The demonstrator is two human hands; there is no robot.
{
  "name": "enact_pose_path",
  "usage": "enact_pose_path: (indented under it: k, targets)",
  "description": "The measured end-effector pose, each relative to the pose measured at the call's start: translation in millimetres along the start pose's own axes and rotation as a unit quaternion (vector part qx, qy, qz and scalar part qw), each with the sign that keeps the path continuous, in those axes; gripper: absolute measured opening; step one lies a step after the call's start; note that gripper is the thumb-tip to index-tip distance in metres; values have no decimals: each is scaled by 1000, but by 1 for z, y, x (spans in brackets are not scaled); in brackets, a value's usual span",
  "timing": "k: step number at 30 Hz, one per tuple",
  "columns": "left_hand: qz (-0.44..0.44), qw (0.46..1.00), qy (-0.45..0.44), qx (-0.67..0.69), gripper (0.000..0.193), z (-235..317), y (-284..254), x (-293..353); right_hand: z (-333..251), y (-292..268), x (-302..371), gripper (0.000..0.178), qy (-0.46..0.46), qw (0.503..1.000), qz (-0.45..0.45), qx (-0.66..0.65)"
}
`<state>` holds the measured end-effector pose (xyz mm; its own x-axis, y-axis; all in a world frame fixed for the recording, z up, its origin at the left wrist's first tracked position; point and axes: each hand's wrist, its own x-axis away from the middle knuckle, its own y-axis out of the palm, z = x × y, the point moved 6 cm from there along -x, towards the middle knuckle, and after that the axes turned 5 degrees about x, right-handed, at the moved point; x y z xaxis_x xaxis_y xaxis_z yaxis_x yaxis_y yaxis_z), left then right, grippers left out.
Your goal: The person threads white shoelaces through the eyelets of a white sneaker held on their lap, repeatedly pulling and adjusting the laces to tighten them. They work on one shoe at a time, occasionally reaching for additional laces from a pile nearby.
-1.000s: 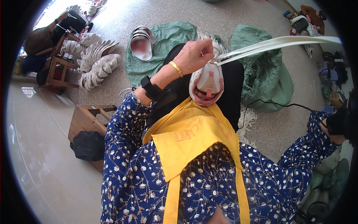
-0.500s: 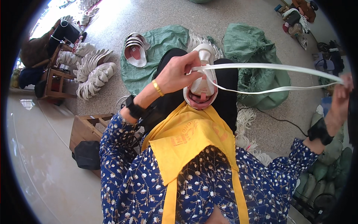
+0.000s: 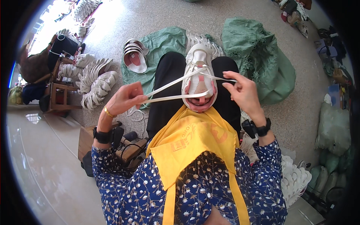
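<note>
A white and pink sneaker (image 3: 195, 85) rests between my knees, its toe pointing away from me and its opening toward my apron. My left hand (image 3: 126, 99) is left of the shoe, thumb and fingers pinched on a white shoelace (image 3: 170, 98). Two strands run from that hand to the shoe, one to the upper lacing area and one across the tongue near the opening. To the shoe's right, my right hand (image 3: 243, 92) pinches another stretch of lace coming from the upper lacing area. Both hands are raised off the shoe.
Green woven sacks (image 3: 258, 56) lie beyond my knees. Stacked shoe uppers (image 3: 135, 56) sit on the left sack, and more white ones (image 3: 95, 88) are piled near a wooden stool (image 3: 62, 95). Bundles of white laces lie beside my right thigh.
My right hand has come in from the far right to just beside the shoe. My left hand has moved left and down, drawing lace strands out to the left.
</note>
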<state>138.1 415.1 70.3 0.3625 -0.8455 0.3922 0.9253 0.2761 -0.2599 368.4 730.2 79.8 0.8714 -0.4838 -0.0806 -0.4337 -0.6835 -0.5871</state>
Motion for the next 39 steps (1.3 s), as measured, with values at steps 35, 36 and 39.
enact_pose_path:
  k: [35,36,39]
  targets:
    - [157,956,233,-84,18,71,66,-151,-37,45,-67,12,-267,946,-55,178]
    - [158,957,221,-98,17,68,65,-152,-38,44,-67,12,-265,947,-53,171]
    - [145,964,187,-121,15,66,64,-154,-36,42,-67,13,-252,955,-42,150]
